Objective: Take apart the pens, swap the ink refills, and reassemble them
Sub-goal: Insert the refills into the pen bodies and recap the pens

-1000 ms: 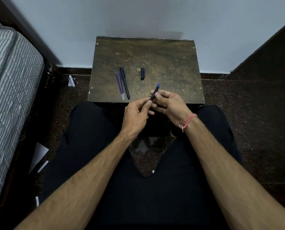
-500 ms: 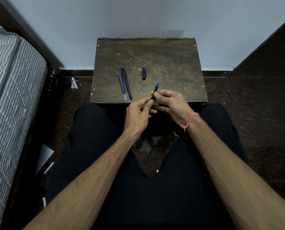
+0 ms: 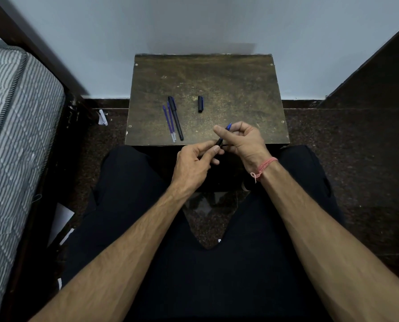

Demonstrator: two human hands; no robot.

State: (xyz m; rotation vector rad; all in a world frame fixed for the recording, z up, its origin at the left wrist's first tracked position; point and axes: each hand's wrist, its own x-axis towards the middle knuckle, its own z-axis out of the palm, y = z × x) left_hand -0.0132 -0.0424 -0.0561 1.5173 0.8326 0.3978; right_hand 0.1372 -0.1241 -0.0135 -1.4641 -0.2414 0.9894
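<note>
My left hand (image 3: pixel 195 162) pinches the end of a black pen barrel (image 3: pixel 219 142) near the front edge of the small wooden table (image 3: pixel 240 84). My right hand (image 3: pixel 242 140) grips the blue tip section (image 3: pixel 228 126), which points up and away. A thin refill shows between the two parts, which are slightly apart. On the table's left lie a black capped pen (image 3: pixel 175 118) and two blue refills (image 3: pixel 168 120) side by side. A loose black cap (image 3: pixel 201 104) lies farther back in the middle.
A striped mattress (image 3: pixel 15 126) on a dark frame runs along the left. A dark panel (image 3: pixel 375 80) closes the right. The wall stands right behind the table. Paper scraps (image 3: pixel 102 117) lie on the dark floor at left. My legs in dark trousers sit under the table's front edge.
The pen held whole in both hands has come apart: my right hand has drawn the blue tip section to the right, away from the barrel in my left hand.
</note>
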